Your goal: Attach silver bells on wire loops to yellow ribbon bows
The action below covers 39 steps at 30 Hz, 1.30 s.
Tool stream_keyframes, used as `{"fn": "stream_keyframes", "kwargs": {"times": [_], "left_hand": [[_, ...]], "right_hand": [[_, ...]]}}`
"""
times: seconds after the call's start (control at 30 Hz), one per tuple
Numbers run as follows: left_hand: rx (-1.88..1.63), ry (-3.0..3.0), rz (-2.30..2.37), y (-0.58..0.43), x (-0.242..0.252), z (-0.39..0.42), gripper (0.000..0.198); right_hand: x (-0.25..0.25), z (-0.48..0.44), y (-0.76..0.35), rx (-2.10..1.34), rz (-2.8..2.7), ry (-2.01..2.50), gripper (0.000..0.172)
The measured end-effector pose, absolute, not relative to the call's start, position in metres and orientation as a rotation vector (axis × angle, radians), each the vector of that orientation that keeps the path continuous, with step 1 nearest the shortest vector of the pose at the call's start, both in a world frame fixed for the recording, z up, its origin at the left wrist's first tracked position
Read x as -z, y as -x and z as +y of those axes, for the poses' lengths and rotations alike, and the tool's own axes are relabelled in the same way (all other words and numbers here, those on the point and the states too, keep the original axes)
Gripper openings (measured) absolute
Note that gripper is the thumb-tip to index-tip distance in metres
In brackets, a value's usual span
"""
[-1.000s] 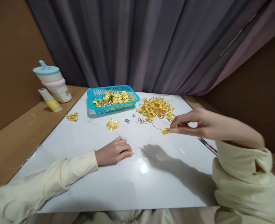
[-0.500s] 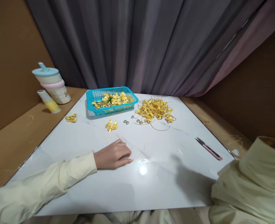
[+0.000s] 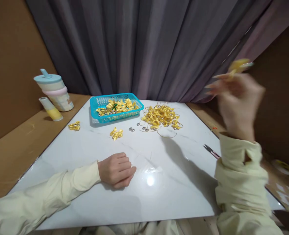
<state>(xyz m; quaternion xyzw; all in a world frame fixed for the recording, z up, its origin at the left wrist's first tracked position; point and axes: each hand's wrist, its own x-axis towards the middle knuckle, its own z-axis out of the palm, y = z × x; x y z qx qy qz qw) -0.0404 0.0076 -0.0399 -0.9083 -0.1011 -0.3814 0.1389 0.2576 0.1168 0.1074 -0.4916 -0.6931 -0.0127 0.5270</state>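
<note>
My left hand [image 3: 117, 170] rests on the white marbled tabletop [image 3: 134, 202], its fingers curled into a loose fist and nothing visible in it. Raised high at the right, my right hand [image 3: 239, 101] is blurred by motion. A yellow ribbon bow [image 3: 239, 66] shows at its fingertips, with a pale glint at one end; finer detail is smeared. Beyond my left hand lie yellow ribbon bows [image 3: 116, 133] and small silvery beads [image 3: 131, 129]. A tangled pile of yellow bows with cords [image 3: 160, 116] sits farther back. My right sleeve partly covers the thread snips [image 3: 211, 151].
A blue plastic basket [image 3: 92, 109] with more yellow bows stands at the back. Another bow [image 3: 74, 126] lies by the left edge. On the brown ledge at left are a lidded tumbler [image 3: 55, 91] and a yellow thread spool [image 3: 51, 110]. A grey curtain [image 3: 124, 42] hangs behind.
My right hand has come up from beyond the right edge, with the yellow bow at its fingertips. My left hand has curled tighter and shifted slightly down.
</note>
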Motion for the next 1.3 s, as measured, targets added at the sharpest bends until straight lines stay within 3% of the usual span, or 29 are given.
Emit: {"fn": "stream_keyframes", "kwargs": {"times": [0.1,0.17,0.27,0.43,0.5,0.57,0.7,0.87,1.07,1.17,1.3], "left_hand": [[1.125,2.656,-0.321,0.041,0.041,0.007,0.008],[1.139,2.638,-0.327,0.042,0.042,0.006,0.017],[1.093,2.603,-0.323,0.043,0.044,0.007,0.031],[1.027,2.592,-0.365,0.041,0.048,0.009,0.034],[1.001,2.586,-0.377,0.038,0.050,0.008,0.032],[0.952,2.562,-0.377,0.035,0.053,0.007,0.031],[0.879,2.530,-0.364,0.030,0.059,0.007,0.034],[0.884,2.527,-0.330,0.029,0.063,0.010,0.033],[0.969,2.639,-0.420,0.038,0.060,0.013,0.034],[1.079,2.706,-0.510,0.040,0.055,0.013,0.033],[1.051,2.829,-0.649,0.037,0.046,0.012,0.029]], "right_hand": [[-0.094,0.133,-0.248,-0.029,-1.724,1.269,0.030],[-0.091,0.135,-0.247,-0.005,-1.697,1.261,0.029],[-0.098,0.123,-0.251,0.191,-1.518,1.137,0.022],[-0.118,0.111,-0.251,0.639,-1.068,0.953,0.016],[-0.109,0.116,-0.241,0.625,-1.037,1.010,0.024],[-0.086,0.119,-0.223,0.390,-1.335,1.157,0.034],[-0.015,0.102,-0.182,-0.137,-1.978,1.104,0.033],[0.043,0.076,-0.156,-0.420,-2.210,1.028,0.029],[0.044,0.075,-0.164,-0.740,-2.301,1.029,0.030],[0.036,0.080,-0.178,-1.051,-2.302,0.954,0.021],[0.026,0.087,-0.197,-1.272,-2.514,0.618,0.031]]}}
